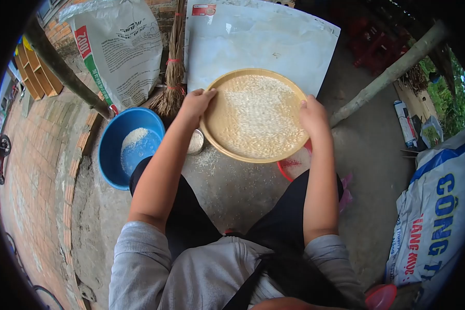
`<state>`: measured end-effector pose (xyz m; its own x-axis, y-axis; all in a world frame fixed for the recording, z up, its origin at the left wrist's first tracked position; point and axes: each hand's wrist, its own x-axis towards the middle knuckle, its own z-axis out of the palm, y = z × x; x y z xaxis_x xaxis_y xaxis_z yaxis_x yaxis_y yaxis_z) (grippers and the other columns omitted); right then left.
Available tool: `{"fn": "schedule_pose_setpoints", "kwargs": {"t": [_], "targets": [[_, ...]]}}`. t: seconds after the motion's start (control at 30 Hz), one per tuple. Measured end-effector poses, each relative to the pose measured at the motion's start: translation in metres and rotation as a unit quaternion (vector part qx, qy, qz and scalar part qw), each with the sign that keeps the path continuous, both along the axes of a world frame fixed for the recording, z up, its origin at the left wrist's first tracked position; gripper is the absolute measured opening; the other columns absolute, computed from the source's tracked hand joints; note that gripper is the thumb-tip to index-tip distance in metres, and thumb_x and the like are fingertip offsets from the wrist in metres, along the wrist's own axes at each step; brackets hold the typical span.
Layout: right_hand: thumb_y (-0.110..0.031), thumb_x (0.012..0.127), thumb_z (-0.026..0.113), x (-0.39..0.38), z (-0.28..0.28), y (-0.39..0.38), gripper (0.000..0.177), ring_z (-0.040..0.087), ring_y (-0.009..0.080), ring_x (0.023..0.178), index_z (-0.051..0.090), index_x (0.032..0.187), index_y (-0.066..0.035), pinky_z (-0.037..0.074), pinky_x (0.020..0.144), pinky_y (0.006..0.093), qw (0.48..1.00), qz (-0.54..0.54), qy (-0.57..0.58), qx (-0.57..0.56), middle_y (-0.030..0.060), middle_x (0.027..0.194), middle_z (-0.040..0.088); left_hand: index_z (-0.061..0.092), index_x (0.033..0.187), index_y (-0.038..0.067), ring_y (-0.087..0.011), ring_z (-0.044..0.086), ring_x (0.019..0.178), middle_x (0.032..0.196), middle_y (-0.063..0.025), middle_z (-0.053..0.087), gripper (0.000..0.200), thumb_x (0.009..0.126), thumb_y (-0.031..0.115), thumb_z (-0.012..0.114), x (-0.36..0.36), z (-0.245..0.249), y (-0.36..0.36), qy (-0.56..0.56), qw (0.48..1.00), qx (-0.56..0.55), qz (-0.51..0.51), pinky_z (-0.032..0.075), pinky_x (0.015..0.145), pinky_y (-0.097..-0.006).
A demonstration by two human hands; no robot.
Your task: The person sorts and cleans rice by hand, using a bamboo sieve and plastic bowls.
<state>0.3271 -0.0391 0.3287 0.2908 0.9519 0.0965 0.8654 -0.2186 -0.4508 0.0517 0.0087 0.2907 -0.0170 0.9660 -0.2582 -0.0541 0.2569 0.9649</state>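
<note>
- One round tray (216, 121) is held by two hands above the floor, in front of the knees; one layer of pale grain (261, 106) is spread across it.
- Its left rim is gripped by the left hand (196, 104), the fingers curled in around it.
- Its right rim is pinched by the right hand (314, 118), thumb on top; the fingers beneath are hidden.
- One blue basin (110, 155), partly filled with white grain, is placed left of the left forearm.
- One small metal container (197, 151) of grain is seen between that forearm and the tray, with grains scattered nearby.
- One red-rimmed container (284, 172) is partly covered by the tray's lower right edge.
- One straw broom (174, 93), one white board (253, 41) and two large printed sacks (116, 51) are seen around.
</note>
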Motion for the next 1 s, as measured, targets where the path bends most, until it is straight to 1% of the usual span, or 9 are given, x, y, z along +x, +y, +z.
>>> {"fn": "schedule_pose_setpoints", "kwargs": {"t": [0.17, 0.27, 0.4, 0.5, 0.63, 0.7, 0.83, 0.9, 1.0], "targets": [[-0.017, 0.085, 0.042, 0.012, 0.002, -0.002, 0.025, 0.056, 0.0409, 0.091, 0.050, 0.099, 0.002, 0.044, 0.077, 0.0447, 0.999, 0.017, 0.026, 0.031, 0.0259, 0.094, 0.059, 0.057, 0.082, -0.004, -0.0171, 0.057, 0.053, 0.070, -0.0108, 0.060, 0.025, 0.082, 0.021, 0.060, 0.005, 0.020, -0.007, -0.048, 0.998, 0.000, 0.027, 0.049, 0.048, -0.0293], [-0.019, 0.088, 0.039, 0.030, 0.013, -0.003, 0.025, 0.057, 0.0403, 0.089, 0.050, 0.097, 0.002, 0.045, 0.076, 0.0452, 1.000, -0.022, 0.008, 0.013, 0.0247, 0.091, 0.060, 0.057, 0.081, -0.004, -0.0159, 0.057, 0.052, 0.069, -0.0109, 0.059, 0.023, 0.082, 0.018, 0.060, 0.033, -0.020, -0.004, 0.046, 0.992, 0.114, 0.003, 0.049, 0.047, -0.0284], [-0.013, 0.083, 0.041, 0.000, 0.002, -0.007, 0.028, 0.058, 0.0392, 0.088, 0.045, 0.103, 0.006, 0.045, 0.077, 0.0461, 0.998, 0.019, -0.050, 0.029, 0.0267, 0.089, 0.060, 0.055, 0.077, -0.002, -0.0174, 0.058, 0.052, 0.069, -0.0121, 0.060, 0.019, 0.082, 0.016, 0.061, -0.002, 0.013, 0.001, -0.092, 0.996, -0.001, 0.011, 0.049, 0.046, -0.0282], [-0.012, 0.083, 0.042, 0.002, -0.004, -0.003, 0.027, 0.058, 0.0392, 0.090, 0.045, 0.103, 0.005, 0.045, 0.077, 0.0444, 0.997, 0.005, -0.079, 0.002, 0.0273, 0.091, 0.059, 0.055, 0.077, -0.001, -0.0171, 0.057, 0.052, 0.066, -0.0102, 0.058, 0.018, 0.082, 0.015, 0.061, -0.002, 0.028, -0.008, -0.091, 0.995, 0.014, 0.030, 0.048, 0.048, -0.0295], [-0.016, 0.084, 0.043, 0.023, 0.013, -0.003, 0.024, 0.057, 0.0393, 0.091, 0.049, 0.101, 0.000, 0.045, 0.079, 0.0438, 1.000, -0.013, 0.005, 0.011, 0.0253, 0.096, 0.059, 0.056, 0.087, -0.003, -0.0143, 0.054, 0.054, 0.072, -0.0092, 0.059, 0.020, 0.083, 0.016, 0.059, 0.014, 0.021, -0.024, 0.020, 0.998, 0.062, -0.025, 0.045, 0.049, -0.0272], [-0.015, 0.083, 0.043, 0.015, 0.004, 0.000, 0.025, 0.057, 0.0396, 0.091, 0.048, 0.102, 0.002, 0.045, 0.079, 0.0443, 0.999, 0.033, 0.008, 0.001, 0.0255, 0.095, 0.059, 0.056, 0.087, -0.004, -0.0168, 0.058, 0.056, 0.074, -0.0108, 0.060, 0.021, 0.082, 0.016, 0.059, -0.003, 0.015, -0.012, -0.081, 0.996, 0.014, 0.027, 0.049, 0.051, -0.0280], [-0.012, 0.081, 0.042, -0.021, 0.017, -0.014, 0.028, 0.057, 0.0391, 0.092, 0.045, 0.102, 0.006, 0.045, 0.079, 0.0447, 0.998, 0.021, -0.056, -0.023, 0.0251, 0.095, 0.059, 0.055, 0.083, -0.003, -0.0202, 0.060, 0.057, 0.073, -0.0130, 0.059, 0.018, 0.081, 0.014, 0.060, -0.022, 0.041, -0.022, -0.065, 0.998, -0.003, 0.028, 0.052, 0.052, -0.0314], [-0.016, 0.084, 0.042, 0.012, 0.012, -0.010, 0.026, 0.057, 0.0401, 0.091, 0.047, 0.099, 0.003, 0.044, 0.077, 0.0455, 0.998, 0.037, 0.039, 0.043, 0.0271, 0.092, 0.059, 0.055, 0.079, 0.000, -0.0138, 0.049, 0.051, 0.067, -0.0069, 0.055, 0.016, 0.081, 0.015, 0.061, -0.004, 0.023, -0.023, -0.085, 0.994, 0.037, 0.058, 0.042, 0.048, -0.0293], [-0.018, 0.086, 0.042, 0.029, 0.018, -0.014, 0.025, 0.056, 0.0409, 0.091, 0.048, 0.097, 0.003, 0.044, 0.077, 0.0456, 0.997, 0.001, 0.072, 0.016, 0.0279, 0.090, 0.058, 0.055, 0.080, -0.001, -0.0120, 0.047, 0.051, 0.067, -0.0040, 0.054, 0.016, 0.081, 0.014, 0.060, 0.018, 0.021, -0.038, -0.093, 0.992, 0.072, 0.035, 0.040, 0.049, -0.0269]]}}
